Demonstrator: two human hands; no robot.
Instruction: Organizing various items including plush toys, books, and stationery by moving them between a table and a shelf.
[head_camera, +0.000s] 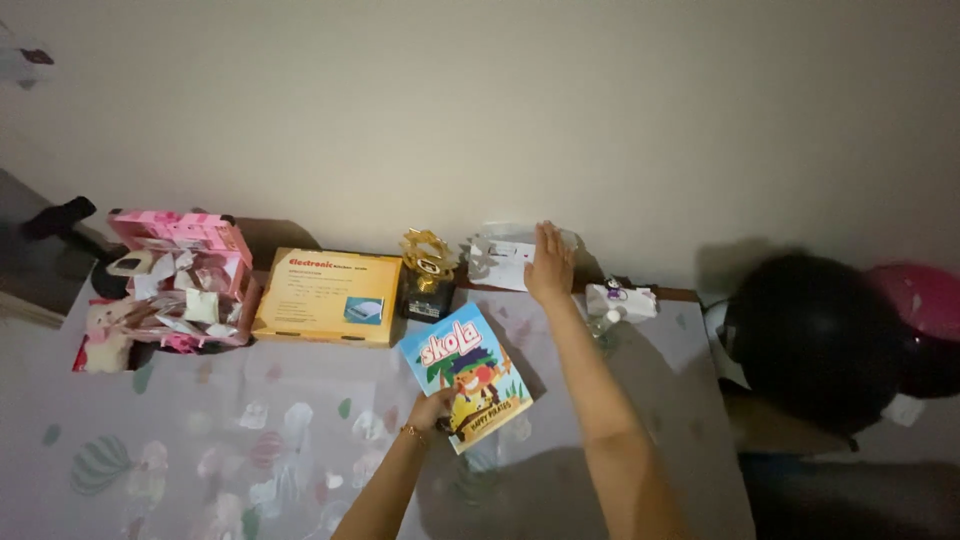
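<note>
On table, by wall: two bare arms reaching forward over a patterned cloth (250, 440).
Left hand (432, 408): closed on the lower left edge of a booklet (468, 375); fingers mostly hidden under the cover, only thumb side and a wrist bracelet to be made out.
Booklet: blue and yellow cartoon cover, tilted, near edge lifted off the cloth, shadow beneath it.
Right hand (550, 265): flat, fingers stretched out, palm down on white paper (500, 262) leaning at the wall; grasping nothing, though the fingertips blur into the paper.
White paper: partly covered by the right hand, crumpled, outline hard to read in dim light.
Left of right hand: small gold trophy (428, 272) on a dark base, details blurred.
Further left of trophy: flat yellow box (328, 296), lying lid up.
Far left of left hand: pink box (180, 235) open over a heap of packets (185, 310); contents too jumbled to tell apart.
Right of right hand: small white wrapped thing (620, 300), kind unclear.
Far right: black helmet (815, 340) in deep shadow, with a red helmet (920, 300) behind it, cut off by the frame edge.
Both forearms: cut off at the bottom edge.
</note>
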